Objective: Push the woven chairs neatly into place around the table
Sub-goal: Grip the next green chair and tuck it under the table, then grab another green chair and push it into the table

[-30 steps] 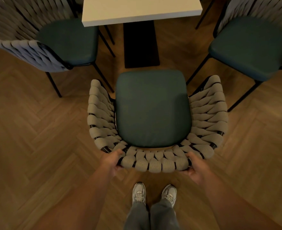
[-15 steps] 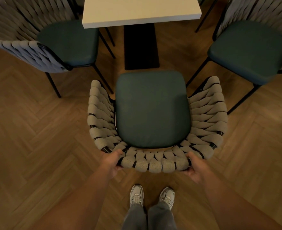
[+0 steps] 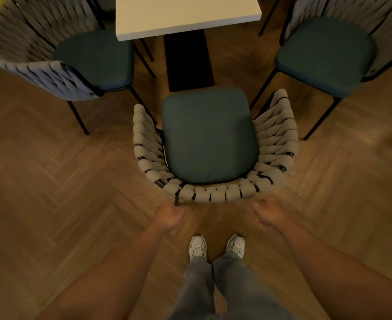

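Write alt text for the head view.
Seen from above, a left hand and right hand hover, blurred, just behind the woven back of the green-seated middle chair facing a pale table, apparently not touching it. A matching left chair and right chair flank the table on a wood floor.

Open floor (image 3: 52,181) lies either side of the middle chair (image 3: 210,137). Ahead, the pedestal (image 3: 188,61) under the bench (image 3: 185,15) stands just before its seat, while the left chair (image 3: 93,58) and right chair (image 3: 324,54) narrow the gaps beside it.
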